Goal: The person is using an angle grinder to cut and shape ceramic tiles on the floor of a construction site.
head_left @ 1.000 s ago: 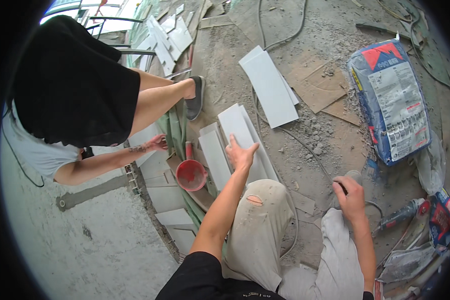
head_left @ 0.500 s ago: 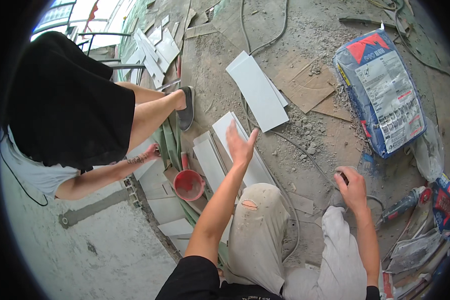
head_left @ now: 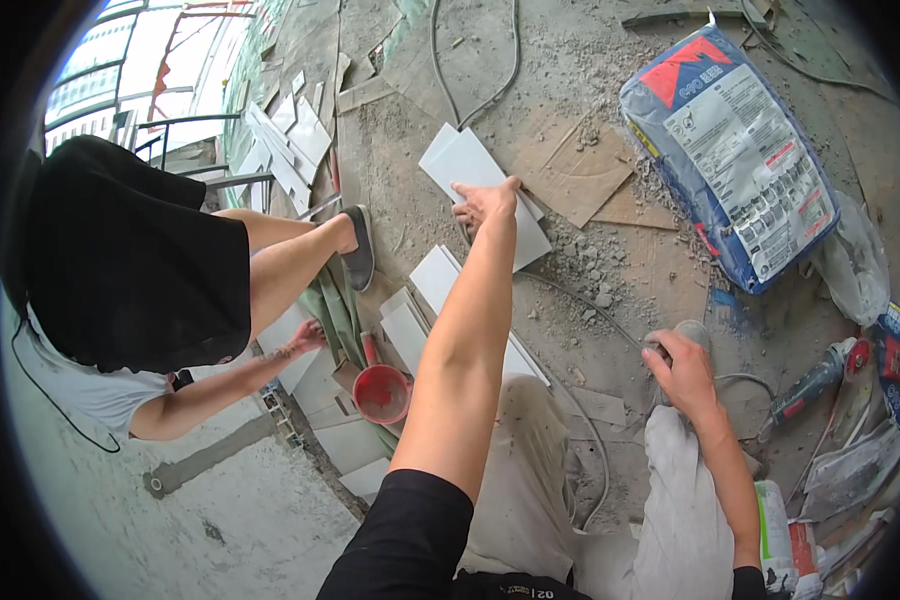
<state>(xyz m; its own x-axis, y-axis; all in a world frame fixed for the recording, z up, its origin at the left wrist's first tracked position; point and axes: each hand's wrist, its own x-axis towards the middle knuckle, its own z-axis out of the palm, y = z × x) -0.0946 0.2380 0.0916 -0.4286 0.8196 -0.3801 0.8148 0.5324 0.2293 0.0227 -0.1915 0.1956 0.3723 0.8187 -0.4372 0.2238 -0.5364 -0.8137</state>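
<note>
My left hand [head_left: 485,205] reaches far forward over a small stack of white tiles [head_left: 526,240], thumb and fingers apart across the top tile. It seems to touch the tile; a firm grip does not show. My right hand [head_left: 682,372] is by my right knee, fingers curled; whatever is in them, if anything, is hidden. Between my left arm and the stack ahead lie more long white tiles [head_left: 437,275], partly covered by that arm. Left of these, a red dipper [head_left: 381,393] with a short handle rests beside green cloth.
At left a co-worker in black shorts [head_left: 150,260] bends down, one hand [head_left: 310,335] near the green cloth. A blue bag [head_left: 735,160] lies at right, an angle grinder [head_left: 815,388] below it. Grey cable [head_left: 595,305] crosses rubble and cardboard [head_left: 570,170]. Broken tiles [head_left: 295,140] lie farther off.
My left hand has moved forward from above the nearer white tiles to the farther stack. My right hand stays near my knee. The view has shifted slightly.
</note>
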